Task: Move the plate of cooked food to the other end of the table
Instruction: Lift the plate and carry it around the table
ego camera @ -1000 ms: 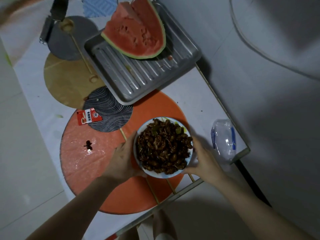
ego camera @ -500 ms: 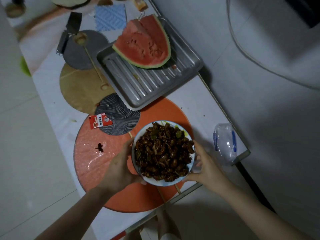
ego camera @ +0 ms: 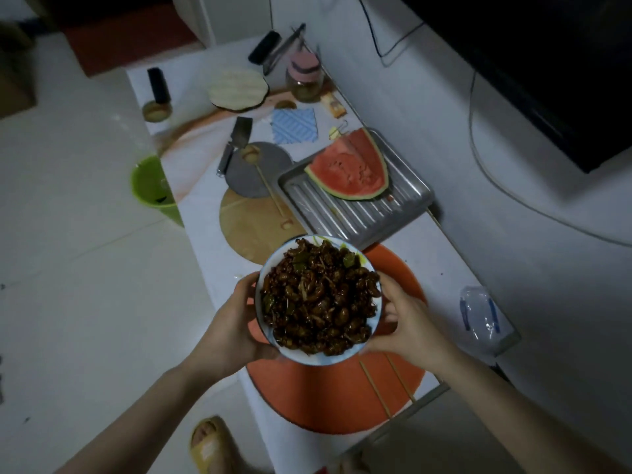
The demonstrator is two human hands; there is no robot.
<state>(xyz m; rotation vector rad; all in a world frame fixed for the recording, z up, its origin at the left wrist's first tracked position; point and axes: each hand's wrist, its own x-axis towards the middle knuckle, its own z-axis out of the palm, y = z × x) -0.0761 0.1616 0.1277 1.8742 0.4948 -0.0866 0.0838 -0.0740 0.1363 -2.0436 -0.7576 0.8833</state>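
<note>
A white plate heaped with dark brown cooked food and green pepper bits hangs lifted above the orange round mat. My left hand grips its left rim and my right hand grips its right rim. The long narrow white table runs away from me along the wall.
A steel tray holds a watermelon wedge. Round wooden and grey mats, a knife, a blue cloth, a jar and a black bottle crowd the far part. A green bin stands on the floor at left.
Both hands have raised the plate off the orange mat. The view tilted up, showing the far end of the table.
</note>
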